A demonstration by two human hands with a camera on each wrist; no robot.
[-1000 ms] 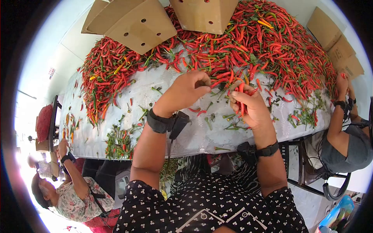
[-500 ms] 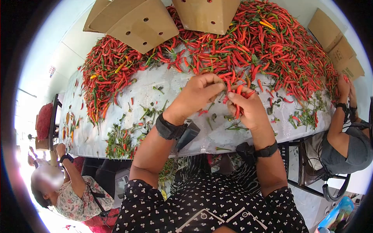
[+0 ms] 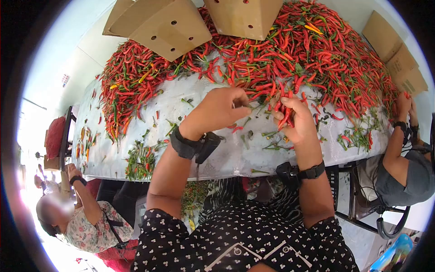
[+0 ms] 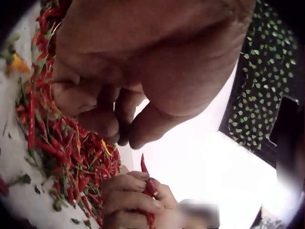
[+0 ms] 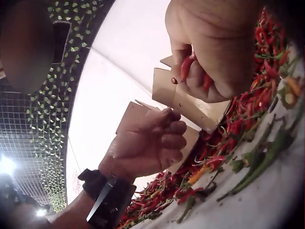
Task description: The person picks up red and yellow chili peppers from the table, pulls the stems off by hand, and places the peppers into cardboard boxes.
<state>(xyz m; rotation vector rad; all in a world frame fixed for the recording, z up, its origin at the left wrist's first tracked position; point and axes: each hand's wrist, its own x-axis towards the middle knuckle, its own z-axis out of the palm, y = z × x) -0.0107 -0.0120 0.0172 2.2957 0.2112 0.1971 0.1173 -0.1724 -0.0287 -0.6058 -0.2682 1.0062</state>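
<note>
Several red chillies [image 3: 284, 117] are gripped in the right hand [image 3: 298, 121], above the near part of the table. To its left, separated by a small gap, is the left hand [image 3: 217, 111], its fingers curled and its thumb near the index finger; no chilli shows in it. In the left wrist view the left hand's [image 4: 147, 62] fingertips are close together, above the right hand [image 4: 126, 200] and its chilli [image 4: 148, 185]. The right wrist view shows red chilli tips [image 5: 187, 67] poking out of the right hand's [image 5: 214, 43] curled fingers.
A large heap of red chillies [image 3: 335, 68] spans the table's far side, with cardboard boxes [image 3: 170, 34] behind it. Green stems [image 3: 139, 161] lie near the front edge of the table [image 3: 204, 165]. People sit at left [image 3: 97, 226] and right [image 3: 408, 177].
The left hand moved right to meet the right hand, then back left, away from it. The right hand keeps hold of its chillies and has shifted slightly right.
</note>
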